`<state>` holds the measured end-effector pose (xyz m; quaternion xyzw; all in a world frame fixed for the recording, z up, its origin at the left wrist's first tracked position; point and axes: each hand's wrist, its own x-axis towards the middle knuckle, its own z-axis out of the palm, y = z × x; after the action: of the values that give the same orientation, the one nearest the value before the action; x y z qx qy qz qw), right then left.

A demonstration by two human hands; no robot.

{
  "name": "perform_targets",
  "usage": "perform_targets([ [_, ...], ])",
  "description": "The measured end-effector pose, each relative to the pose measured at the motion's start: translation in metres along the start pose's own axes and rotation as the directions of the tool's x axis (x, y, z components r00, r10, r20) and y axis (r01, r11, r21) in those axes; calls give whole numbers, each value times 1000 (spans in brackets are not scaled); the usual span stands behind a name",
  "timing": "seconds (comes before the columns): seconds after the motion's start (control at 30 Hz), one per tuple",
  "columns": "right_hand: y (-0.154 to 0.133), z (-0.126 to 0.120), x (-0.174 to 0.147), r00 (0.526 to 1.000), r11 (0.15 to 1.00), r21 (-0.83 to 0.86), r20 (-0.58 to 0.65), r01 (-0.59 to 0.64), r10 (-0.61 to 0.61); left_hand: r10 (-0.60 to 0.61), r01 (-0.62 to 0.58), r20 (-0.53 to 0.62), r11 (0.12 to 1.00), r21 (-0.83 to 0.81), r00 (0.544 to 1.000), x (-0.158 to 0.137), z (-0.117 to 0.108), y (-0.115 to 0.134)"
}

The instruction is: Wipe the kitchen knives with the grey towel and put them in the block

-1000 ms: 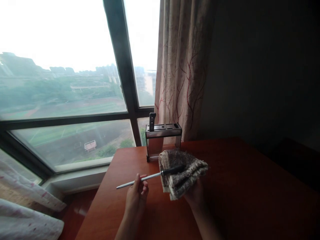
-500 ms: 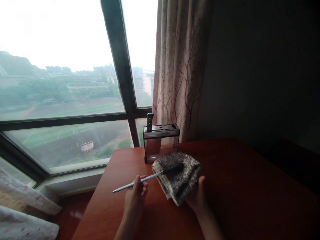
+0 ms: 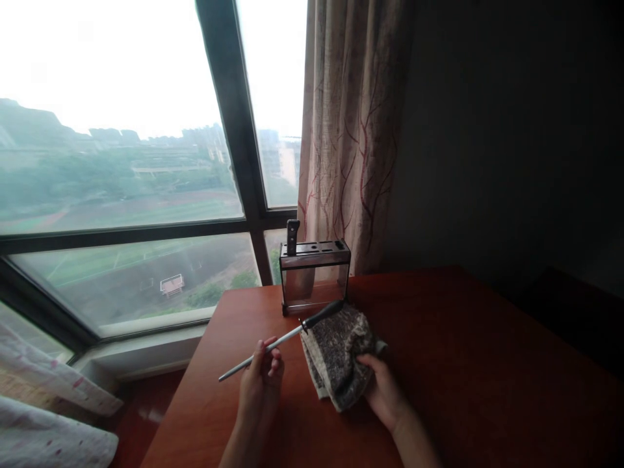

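The honing steel (image 3: 287, 336), a slim silvery rod with a black handle, slants above the red-brown table (image 3: 439, 338), its handle overlapping a folded, mottled brown-and-cream towel (image 3: 340, 359). The left hand (image 3: 260, 379) pinches the rod; the right hand (image 3: 386, 393) clutches the towel, thumb uppermost. A transparent-sided knife block (image 3: 316, 259) stands behind.

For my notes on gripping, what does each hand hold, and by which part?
Left hand: the black-handled rod, by its metal shaft. Right hand: the cloth, by its right side.
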<state>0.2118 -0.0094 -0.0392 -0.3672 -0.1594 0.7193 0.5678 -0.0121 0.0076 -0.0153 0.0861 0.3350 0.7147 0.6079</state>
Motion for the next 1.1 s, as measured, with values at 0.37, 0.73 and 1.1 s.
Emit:
perform_targets([
  [0.37, -39, -28, -20, 788, 743, -490, -166, 456, -593, -77, 72, 117, 996, 45, 990, -7, 1, -8],
  [0.73, -48, 39, -31, 839, 764, -354, 157, 540, -521, -249, 209, 193, 956, 207, 949, -23, 12, -13],
  [1.1, -100, 102, -43, 707, 560, -433, 387, 707, -592, 124, -385, 440, 722, 574, 889, -58, 98, 38],
])
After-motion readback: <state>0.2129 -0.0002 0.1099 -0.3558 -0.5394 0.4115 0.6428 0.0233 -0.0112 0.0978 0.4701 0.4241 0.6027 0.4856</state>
